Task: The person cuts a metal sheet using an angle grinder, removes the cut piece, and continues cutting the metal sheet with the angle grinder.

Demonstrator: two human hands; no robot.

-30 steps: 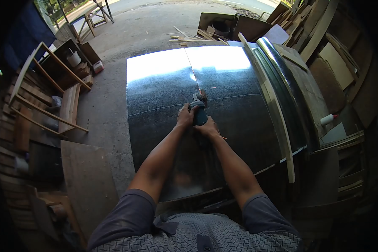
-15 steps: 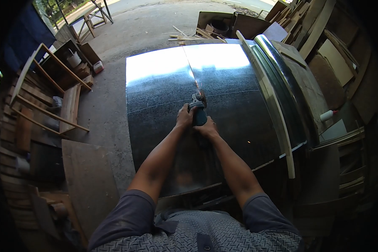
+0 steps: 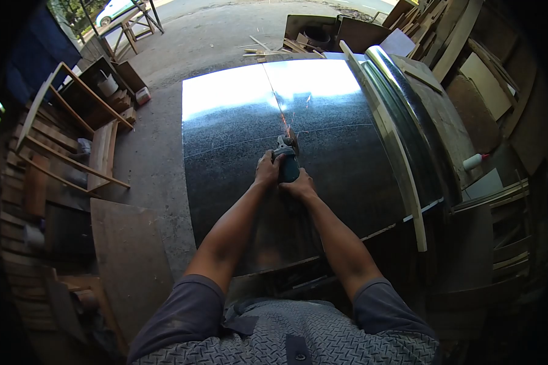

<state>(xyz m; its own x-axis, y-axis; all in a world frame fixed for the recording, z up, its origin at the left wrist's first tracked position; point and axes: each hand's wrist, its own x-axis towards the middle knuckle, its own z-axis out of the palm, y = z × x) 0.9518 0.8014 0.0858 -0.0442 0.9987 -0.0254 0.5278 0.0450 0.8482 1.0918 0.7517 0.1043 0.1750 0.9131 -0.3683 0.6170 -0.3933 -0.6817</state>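
An angle grinder with a dark teal body is held between both hands over a large metal sheet. Its disc meets the sheet on edge, and orange sparks fly forward from it. My left hand is wrapped round the front of the tool on its left. Around the rear of the body, my right hand is closed. A thin line runs ahead of the disc to the sheet's far edge. Another pale line crosses the sheet sideways. The disc's contact edge is partly hidden.
A long wooden strip lies along the sheet's right side, beside a rolled shiny sheet. A white bottle with a red cap lies further right. Wooden frames stand left; boards are stacked at the right.
The grinder has shifted very slightly, with both hands still on it. The sparks spread in a wider spray. A vehicle has come into view at the top left.
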